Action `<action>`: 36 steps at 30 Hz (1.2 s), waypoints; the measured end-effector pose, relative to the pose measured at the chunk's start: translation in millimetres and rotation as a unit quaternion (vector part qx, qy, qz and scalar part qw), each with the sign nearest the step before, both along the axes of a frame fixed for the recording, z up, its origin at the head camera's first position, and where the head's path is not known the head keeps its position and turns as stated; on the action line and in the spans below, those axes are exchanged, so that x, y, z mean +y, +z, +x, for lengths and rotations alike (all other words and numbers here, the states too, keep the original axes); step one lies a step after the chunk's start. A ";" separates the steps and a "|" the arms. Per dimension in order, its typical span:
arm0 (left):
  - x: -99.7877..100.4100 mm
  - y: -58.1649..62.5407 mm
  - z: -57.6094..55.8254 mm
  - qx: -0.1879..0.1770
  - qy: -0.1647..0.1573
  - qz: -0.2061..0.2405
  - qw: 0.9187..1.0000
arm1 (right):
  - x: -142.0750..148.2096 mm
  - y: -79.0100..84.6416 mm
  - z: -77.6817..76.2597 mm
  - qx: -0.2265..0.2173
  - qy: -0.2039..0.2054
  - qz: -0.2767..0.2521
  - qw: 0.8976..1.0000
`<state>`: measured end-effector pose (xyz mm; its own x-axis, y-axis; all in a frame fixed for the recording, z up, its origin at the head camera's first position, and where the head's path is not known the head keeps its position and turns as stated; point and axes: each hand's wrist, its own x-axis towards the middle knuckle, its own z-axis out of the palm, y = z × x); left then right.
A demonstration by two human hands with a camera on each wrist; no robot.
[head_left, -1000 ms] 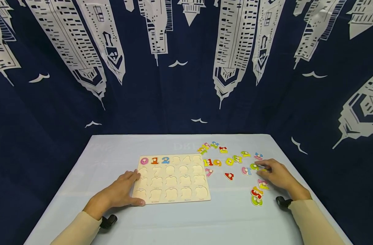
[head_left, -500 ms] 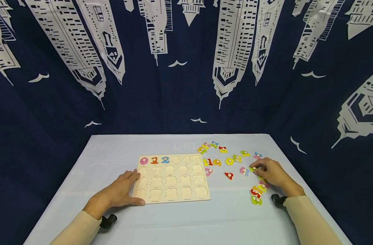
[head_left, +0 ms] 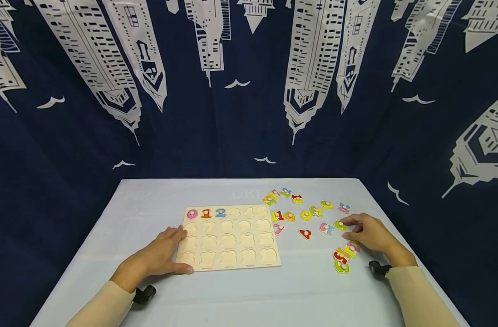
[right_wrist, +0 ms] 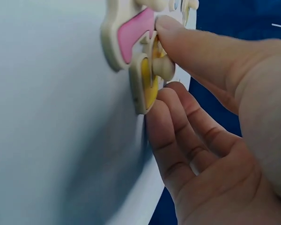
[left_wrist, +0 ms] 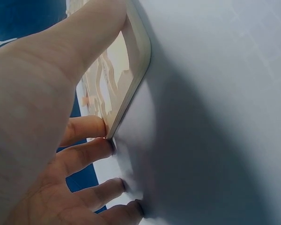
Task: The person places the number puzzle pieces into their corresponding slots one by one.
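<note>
In the head view my left hand (head_left: pixel 156 256) rests at the left edge of a wooden number puzzle board (head_left: pixel 232 238). Its thumb lies at the near corner, and the left wrist view shows the fingers spread along the edge. Numbers 0 (head_left: pixel 192 213), 1 (head_left: pixel 206 213) and 2 (head_left: pixel 220 213) sit in the top row. My right hand (head_left: pixel 371 234) hovers among loose pieces, index fingertip by a green number piece (head_left: pixel 340 225), thumb apart from it. In the right wrist view a yellow knobbed piece (right_wrist: pixel 150 86) and a pink piece (right_wrist: pixel 136 35) lie beside the fingers.
Several loose number pieces lie right of the board, among them a red 4 (head_left: pixel 305 234), a red piece (head_left: pixel 341 255) and a pink 7 (head_left: pixel 278 229). A white cloth covers the table (head_left: pixel 232 299). A dark blue patterned curtain (head_left: pixel 216 150) hangs behind.
My right hand went left to the green piece with fingers closing together, then drew back right with thumb and index parted. The left hand and board stay put.
</note>
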<state>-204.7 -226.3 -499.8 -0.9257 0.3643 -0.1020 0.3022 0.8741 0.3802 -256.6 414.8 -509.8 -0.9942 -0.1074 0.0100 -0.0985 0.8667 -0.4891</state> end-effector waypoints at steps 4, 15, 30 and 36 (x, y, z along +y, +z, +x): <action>-3.6 0.6 0.5 0.002 0.011 -0.005 1.000 | -2.6 -1.6 -6.2 0.012 -0.006 -0.008 1.000; -1.8 -0.5 -0.6 0.000 0.007 -0.001 1.000 | -4.8 3.9 12.6 0.033 -0.002 -0.005 0.999; 1.8 -1.3 -2.6 -0.006 0.005 0.002 1.000 | -16.3 0.2 32.5 0.012 0.086 -0.037 0.996; 1.3 -1.8 -1.6 -0.005 0.005 -0.002 1.000 | -20.3 2.1 38.3 0.017 0.086 -0.029 0.996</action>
<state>-206.3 -224.9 -501.7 -0.9280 0.3551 -0.1130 0.2896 0.8781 0.3808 -218.2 394.5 -507.6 -0.9600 -0.2747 0.0538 -0.2605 0.8063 -0.5310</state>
